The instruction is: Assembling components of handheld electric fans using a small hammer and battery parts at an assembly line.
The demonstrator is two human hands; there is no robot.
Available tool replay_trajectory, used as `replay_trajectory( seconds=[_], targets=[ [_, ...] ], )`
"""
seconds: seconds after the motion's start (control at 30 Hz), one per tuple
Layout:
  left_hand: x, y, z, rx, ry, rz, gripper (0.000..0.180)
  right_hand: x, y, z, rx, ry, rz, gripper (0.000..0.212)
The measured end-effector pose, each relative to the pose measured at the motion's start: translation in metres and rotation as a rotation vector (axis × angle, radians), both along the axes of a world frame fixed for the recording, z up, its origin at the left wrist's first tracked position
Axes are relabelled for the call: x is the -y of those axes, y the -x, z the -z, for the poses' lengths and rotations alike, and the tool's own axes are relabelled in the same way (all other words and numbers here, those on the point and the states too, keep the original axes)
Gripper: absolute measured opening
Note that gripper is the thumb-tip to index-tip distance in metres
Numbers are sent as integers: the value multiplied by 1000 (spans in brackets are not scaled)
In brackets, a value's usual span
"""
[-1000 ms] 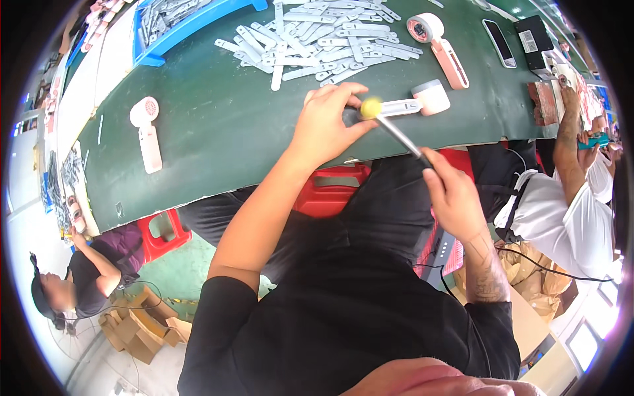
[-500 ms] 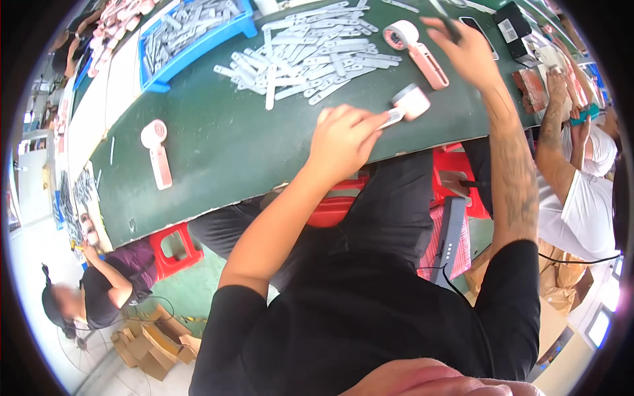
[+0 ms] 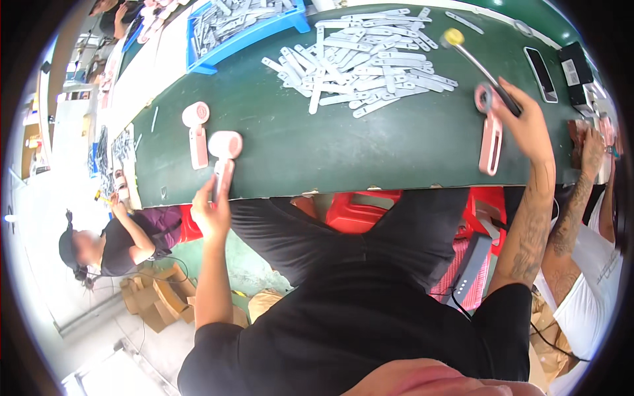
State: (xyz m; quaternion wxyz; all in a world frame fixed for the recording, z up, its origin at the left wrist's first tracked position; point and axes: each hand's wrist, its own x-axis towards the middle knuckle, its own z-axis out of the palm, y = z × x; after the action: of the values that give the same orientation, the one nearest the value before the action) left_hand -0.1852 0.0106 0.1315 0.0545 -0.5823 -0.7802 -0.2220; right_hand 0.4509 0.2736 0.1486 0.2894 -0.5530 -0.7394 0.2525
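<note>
The left hand (image 3: 212, 214) is closed around the lower end of a pink handheld fan (image 3: 224, 168), out over the near edge of the tabletop (image 3: 370, 158) at the person's left. The fan extends forward from the fingers: its long axis runs almost straight away from the person, the round head at the far end leaning slightly right. Whether that head touches the tabletop cannot be told.

Just left of it lies a loose fan (image 3: 198, 146), separated from it by a narrow gap, its handle toward the person and its head away. The left hand is by far the nearer one to both.

The right hand (image 3: 530, 125) is curled round the black grip of a mallet (image 3: 484, 74), whose shaft slants forward and left to a yellow head. A ring-headed fan (image 3: 492, 125) sits immediately left of this hand, long axis front to back, with the ring away from the person and the slotted handle reaching back toward the near edge. The fingers overlap it in view; contact is unclear.

Between the two hands, farther off, spreads a pile of grey strips (image 3: 370, 66), with a blue tray (image 3: 254, 43) to its left and a phone (image 3: 541, 74) beyond the right hand.
</note>
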Motion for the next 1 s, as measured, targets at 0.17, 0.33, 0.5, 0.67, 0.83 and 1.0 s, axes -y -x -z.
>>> replay_trajectory(
  seconds=[0.17, 0.33, 0.5, 0.67, 0.83, 1.0],
  targets=[
    [-21, 52, 4, 104, -33, -292, 34, 49, 17, -10, -20, 134, 53, 28],
    [-47, -3, 9, -109, -187, 33, 39, 86, 11, -1, -43, 118, 97, 23],
    [-59, -63, 6, -111, -359, 261, 56, 80, 10, 12, 15, 153, 132, 29],
    [-68, -87, 6, -48, -377, 350, 59, 75, 25, 11, 46, 78, 152, 34],
    [-64, -104, 17, 455, -174, 206, 63, 105, 91, -20, 191, -193, 229, 39],
    [-63, -107, 20, 586, -190, 175, 65, 162, 203, -60, 24, 0, -209, 39]
  ],
)
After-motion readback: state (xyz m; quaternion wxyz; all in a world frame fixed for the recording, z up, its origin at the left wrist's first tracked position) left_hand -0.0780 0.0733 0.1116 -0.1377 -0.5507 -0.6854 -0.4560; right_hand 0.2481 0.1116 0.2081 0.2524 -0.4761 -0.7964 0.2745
